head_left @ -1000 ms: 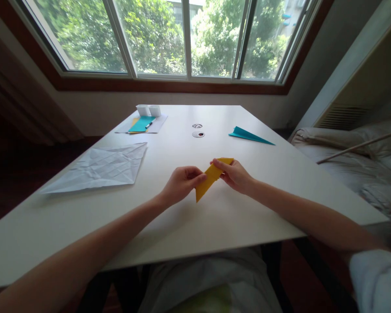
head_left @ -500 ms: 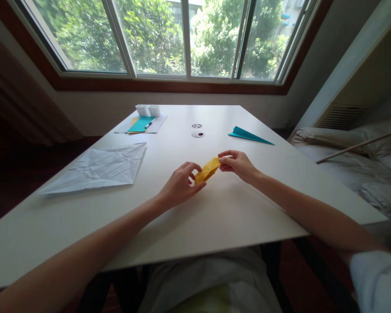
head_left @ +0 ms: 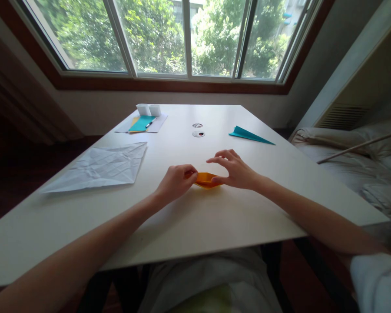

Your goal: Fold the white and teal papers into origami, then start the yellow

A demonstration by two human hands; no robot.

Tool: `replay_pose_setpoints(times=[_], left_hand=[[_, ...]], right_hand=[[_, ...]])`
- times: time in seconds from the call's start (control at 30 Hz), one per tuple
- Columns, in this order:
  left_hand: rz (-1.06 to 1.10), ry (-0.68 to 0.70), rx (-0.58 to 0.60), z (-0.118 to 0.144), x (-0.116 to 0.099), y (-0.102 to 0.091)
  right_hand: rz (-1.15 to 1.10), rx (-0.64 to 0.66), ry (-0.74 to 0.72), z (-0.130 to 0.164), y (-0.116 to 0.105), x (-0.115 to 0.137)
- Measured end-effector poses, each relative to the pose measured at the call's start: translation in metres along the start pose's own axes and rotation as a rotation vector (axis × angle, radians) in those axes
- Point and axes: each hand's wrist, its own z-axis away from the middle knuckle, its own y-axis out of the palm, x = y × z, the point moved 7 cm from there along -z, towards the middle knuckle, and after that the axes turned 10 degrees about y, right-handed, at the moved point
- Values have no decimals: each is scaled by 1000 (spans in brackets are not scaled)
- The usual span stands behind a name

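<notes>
Pinched at both ends, the folded yellow paper (head_left: 206, 178) lay low on the white desk (head_left: 215, 217) — the left hand (head_left: 175, 181) clenched its fingers round the left tip, while the right hand (head_left: 235, 170) pressed its thumb on the right end with the other fingers spread and lifted clear. Between the two grips the piece sat flat or nearly so, near the desk's middle, just ahead of the person.

Its long axis ran left to right across the view, one end toward each hand; which end was the nose could not be told, since the hands covered both tips.

By the look of it, such a thing would be very light, thin and springy — stiff along its creases, soft elsewhere, easily crushed or mis-creased. Holding it by the folded edges with fingertips seemed best.

Farther off lay a creased white sheet (head_left: 99, 167) to the left, a teal paper plane (head_left: 249, 134) to the right.
</notes>
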Motion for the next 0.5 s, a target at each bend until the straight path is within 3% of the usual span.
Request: replay_pose_setpoints(times=[0.2,0.5], left_hand=[[-39,-11,4,0,4,-1],[-76,-28,33,2,5,1]], right_hand=[[31,110,-171,2,1,23],[193,370,-133,-11,17,39]])
